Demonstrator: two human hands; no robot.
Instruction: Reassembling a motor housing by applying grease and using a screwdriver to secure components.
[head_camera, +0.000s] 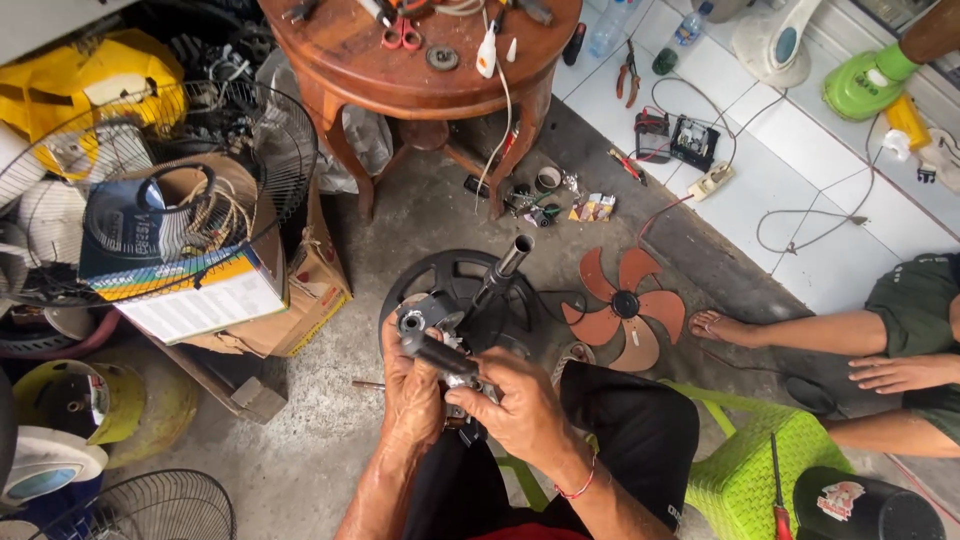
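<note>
The left hand (412, 392) wraps its fingers around a grey metal fan motor assembly (432, 338), held over the lap, while the right hand (515, 408) pinches its lower end with closed fingertips. A dark tubular stand pole (503, 268) angles up from it over a round black base (458, 290) on the rough concrete floor. An orange fan blade (622, 306) lies just beside. A round wooden table (420, 60) stands ahead, wire fan guards (150, 190) crowd the left, another person's bare foot (722, 327) rests right. A green plastic stool (745, 470) hems the right.
</note>
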